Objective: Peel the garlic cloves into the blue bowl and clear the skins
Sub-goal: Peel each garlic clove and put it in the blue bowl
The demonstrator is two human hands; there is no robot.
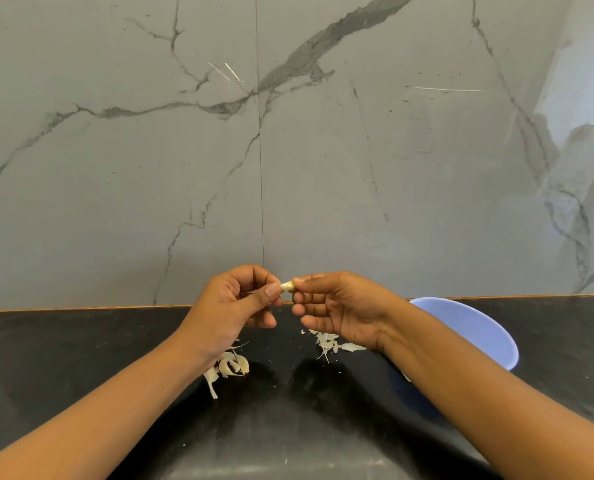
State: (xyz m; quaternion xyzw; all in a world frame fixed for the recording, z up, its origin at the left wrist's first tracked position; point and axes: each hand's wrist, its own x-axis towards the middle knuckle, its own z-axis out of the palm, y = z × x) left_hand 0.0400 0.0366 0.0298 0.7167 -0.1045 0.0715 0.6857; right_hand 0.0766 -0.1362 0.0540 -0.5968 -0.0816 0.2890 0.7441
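We find the clove held up in the air above the desk, pinched between both hands in front of the wall. The left hand grips one end with thumb and curled fingers. The right hand pinches the other end between thumb and forefinger, its other fingers loosely curled below. Only a short pale stretch of the clove shows between the fingertips.

We judge it very light and firm enough to take a pinch without crushing. Its skin is thin, dry and brittle and will tear off in flakes. Bared flesh is likely a little sticky or slick, so we would hold it by the two ends and work a nail under the skin's edge along the side.

Its long axis runs roughly level and across our view, from one hand to the other. Which end is the root and which the tip we cannot tell, since the fingers cover both.

Skins lie scattered on the desk below the right hand, and another curled heap lies under the left wrist. The bowl stands on the desk to the right, near the wall and partly behind the right forearm. Its inside is hidden from us.
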